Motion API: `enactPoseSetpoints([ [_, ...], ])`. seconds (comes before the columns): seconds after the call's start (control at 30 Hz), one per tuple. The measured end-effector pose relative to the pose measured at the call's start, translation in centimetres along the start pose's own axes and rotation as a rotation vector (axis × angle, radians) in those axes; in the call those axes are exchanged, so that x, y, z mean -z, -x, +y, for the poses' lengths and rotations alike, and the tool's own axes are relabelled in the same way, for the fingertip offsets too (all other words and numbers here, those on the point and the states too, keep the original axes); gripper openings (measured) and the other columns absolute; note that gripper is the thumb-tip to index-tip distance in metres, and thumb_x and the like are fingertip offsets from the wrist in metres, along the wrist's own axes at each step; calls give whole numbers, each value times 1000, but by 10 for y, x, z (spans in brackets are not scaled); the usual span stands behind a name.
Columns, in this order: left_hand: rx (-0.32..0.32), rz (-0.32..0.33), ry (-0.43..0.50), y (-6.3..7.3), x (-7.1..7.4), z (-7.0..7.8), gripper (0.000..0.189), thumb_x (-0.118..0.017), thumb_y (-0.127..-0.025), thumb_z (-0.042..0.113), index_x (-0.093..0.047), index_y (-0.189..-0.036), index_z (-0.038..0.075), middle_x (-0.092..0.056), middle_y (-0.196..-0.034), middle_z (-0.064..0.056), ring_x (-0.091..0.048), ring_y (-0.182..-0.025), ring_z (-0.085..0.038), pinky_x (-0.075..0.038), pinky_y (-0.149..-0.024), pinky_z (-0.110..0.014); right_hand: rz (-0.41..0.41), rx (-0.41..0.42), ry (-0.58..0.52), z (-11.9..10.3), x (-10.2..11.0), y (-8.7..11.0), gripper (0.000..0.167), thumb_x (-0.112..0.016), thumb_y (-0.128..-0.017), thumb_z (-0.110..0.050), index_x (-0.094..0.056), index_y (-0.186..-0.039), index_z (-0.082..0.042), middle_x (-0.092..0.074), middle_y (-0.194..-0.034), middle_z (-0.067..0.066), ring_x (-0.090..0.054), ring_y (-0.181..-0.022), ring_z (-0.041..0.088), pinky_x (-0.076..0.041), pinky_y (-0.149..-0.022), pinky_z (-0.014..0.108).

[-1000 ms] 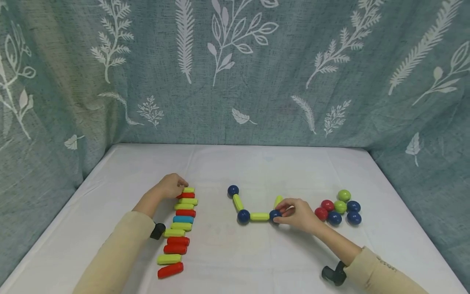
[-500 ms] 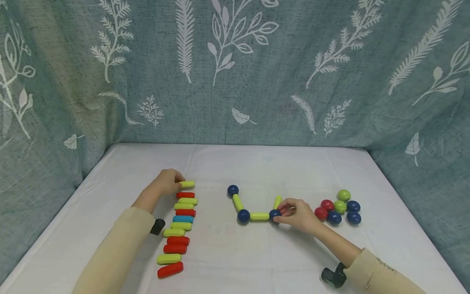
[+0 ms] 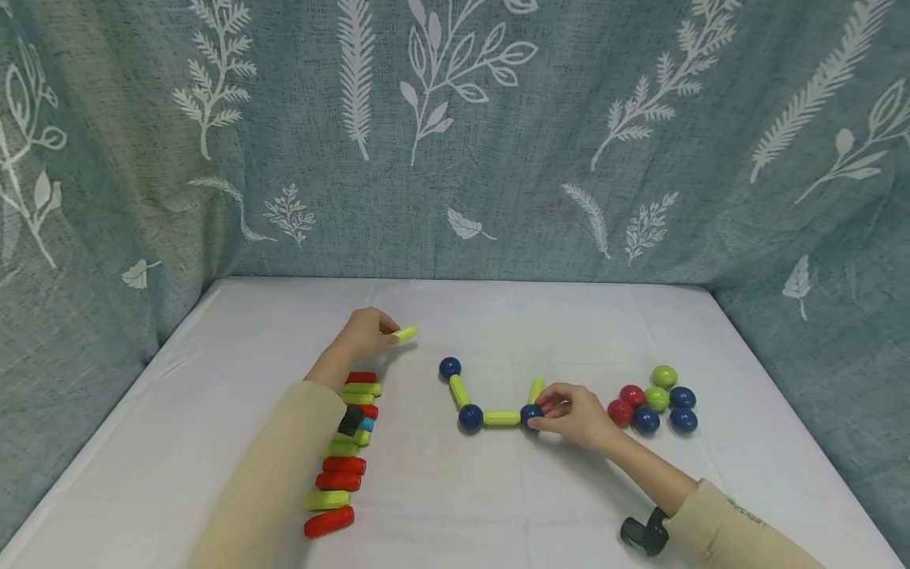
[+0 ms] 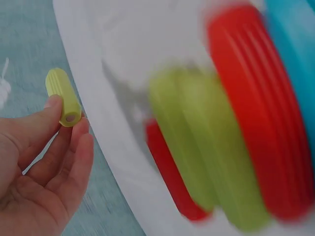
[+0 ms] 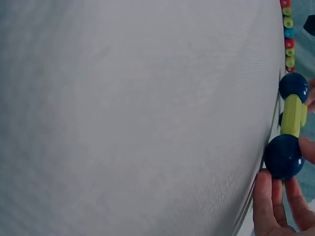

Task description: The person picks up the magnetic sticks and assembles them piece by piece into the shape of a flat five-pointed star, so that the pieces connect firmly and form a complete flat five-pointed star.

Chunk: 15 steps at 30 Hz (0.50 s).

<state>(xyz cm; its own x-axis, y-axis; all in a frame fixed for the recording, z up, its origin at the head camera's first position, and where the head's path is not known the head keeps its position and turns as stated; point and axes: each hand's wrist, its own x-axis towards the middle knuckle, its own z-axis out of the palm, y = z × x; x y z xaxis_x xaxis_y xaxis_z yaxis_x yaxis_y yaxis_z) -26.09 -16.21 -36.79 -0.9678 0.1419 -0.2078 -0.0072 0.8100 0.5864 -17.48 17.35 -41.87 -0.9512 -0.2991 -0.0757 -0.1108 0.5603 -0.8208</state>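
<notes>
My left hand [image 3: 366, 332] pinches a yellow-green rod [image 3: 406, 334] between thumb and fingers, raised above the table's far part. In the left wrist view that rod [image 4: 64, 96] shows a round recess in its near end. With its fingertips, my right hand [image 3: 579, 415] grips a dark blue ball [image 3: 528, 417], the right corner of a joined shape. From this ball one yellow-green rod [image 3: 502, 418] runs left to a second blue ball [image 3: 471, 420]. Another rod [image 3: 536, 389] points away from the gripped ball. A further rod [image 3: 458, 390] links the second ball to a third blue ball [image 3: 449, 367].
Under my left forearm lies a column of red, yellow-green and blue rods, with a red rod [image 3: 329, 521] nearest me. Right of my right hand sits a cluster of balls, among them a red ball [image 3: 620, 412] and a green ball [image 3: 664, 376]. A white cloth [image 3: 426, 506] covers the table.
My left hand has lifted the yellow-green rod from the column's far end and carried it away from me and to the right. My right hand stays on the blue ball.
</notes>
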Motion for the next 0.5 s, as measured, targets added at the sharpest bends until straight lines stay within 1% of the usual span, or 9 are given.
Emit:
enactPoseSetpoints([
  [0.17,-16,1,23,-10,-17,22,26,-61,-88,9,-63,-110,-4,-62,-105,-17,-57,-96,-27,-48,-81,-34,5,-13,-2,0,0,-1,29,-77,-72,-13,-63,-94,0,-60,-80,1,-60,-76,14,-50,-66,25],
  [0.3,-49,-3,36,-16,-33,33,24,-61,-87,10,-65,-108,-2,-64,-101,-15,-58,-93,-25,-48,-77,-32,2,-10,-7,1,0,-1,29,-77,-72,-13,-63,-94,0,-60,-81,2,-60,-76,14,-50,-66,25],
  [0.5,-84,-25,94,-20,-54,47,23,-62,-87,13,-66,-106,1,-64,-98,-11,-58,-89,-22,-48,-75,-31,3,-17,-18,1,0,0,29,-77,-72,-13,-62,-94,0,-60,-81,2,-60,-76,14,-50,-65,26],
])
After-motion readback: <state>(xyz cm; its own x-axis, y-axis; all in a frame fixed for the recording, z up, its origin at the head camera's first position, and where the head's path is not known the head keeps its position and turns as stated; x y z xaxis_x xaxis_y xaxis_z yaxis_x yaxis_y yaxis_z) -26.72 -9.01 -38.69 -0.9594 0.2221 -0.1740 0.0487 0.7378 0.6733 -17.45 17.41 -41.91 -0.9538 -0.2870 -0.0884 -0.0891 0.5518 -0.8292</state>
